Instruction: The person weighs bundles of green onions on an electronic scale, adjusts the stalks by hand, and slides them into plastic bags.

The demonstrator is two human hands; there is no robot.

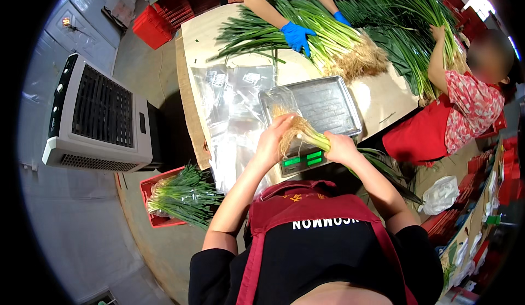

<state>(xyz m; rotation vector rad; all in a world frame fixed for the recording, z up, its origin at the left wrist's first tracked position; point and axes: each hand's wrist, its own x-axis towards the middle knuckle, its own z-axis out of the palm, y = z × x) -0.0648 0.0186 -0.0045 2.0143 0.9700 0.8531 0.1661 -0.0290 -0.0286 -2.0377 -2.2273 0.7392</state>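
Note:
My left hand (272,140) is closed at the root end of a bunch of green onions (311,136), over the near edge of a scale's metal tray (328,102). My right hand (342,150) grips the pale stems, with dark leaves trailing down to the right. A crumpled clear bag (279,96) lies at the roots, on the tray's left part; whether my left hand also holds it, I cannot tell. The scale's green display (303,158) shows below the bunch. Flat plastic bags (229,102) are spread left of the scale.
A co-worker's blue-gloved hand (296,37) rests at green onions (355,56) across the table (383,105). A person in red (421,130) holds stalks at right. An air cooler (101,119) stands left, a red crate of bagged onions (178,201) below it. Red crates (156,26) stand behind.

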